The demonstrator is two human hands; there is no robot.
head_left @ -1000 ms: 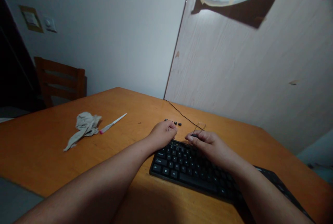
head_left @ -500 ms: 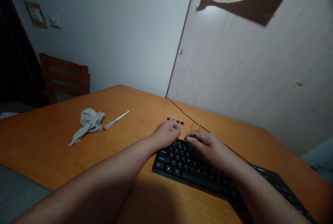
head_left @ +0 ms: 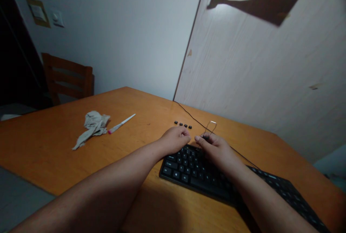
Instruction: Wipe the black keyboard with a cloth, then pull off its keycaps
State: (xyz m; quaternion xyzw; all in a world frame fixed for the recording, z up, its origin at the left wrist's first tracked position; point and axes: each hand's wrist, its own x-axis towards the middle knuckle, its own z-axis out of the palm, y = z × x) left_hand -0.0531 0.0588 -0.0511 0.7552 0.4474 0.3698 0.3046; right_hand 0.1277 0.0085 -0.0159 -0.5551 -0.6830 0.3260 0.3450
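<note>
A black keyboard (head_left: 200, 183) lies at an angle on the wooden table, partly covered by both forearms. My left hand (head_left: 175, 140) rests at its upper left corner, fingers curled in; whether anything is inside them is hidden. Just right of it, my right hand (head_left: 217, 150) pinches a wire keycap puller (head_left: 213, 122) by its dark handle, above the top rows of keys. The puller's wire loop points up and away from me. Several loose black keycaps (head_left: 185, 126) lie in a row on the table beyond my left hand.
A crumpled grey cloth (head_left: 94, 124) lies on the left of the table (head_left: 146, 103), beside a white brush (head_left: 122, 123) with a pink end. A thin black cable (head_left: 189, 114) runs behind the keyboard toward the wall. A wooden chair (head_left: 69, 76) stands at the far left.
My right hand has turned and lifted slightly, so the puller's wire loop now rises higher and farther right. My left hand has barely moved. The view has shifted a little.
</note>
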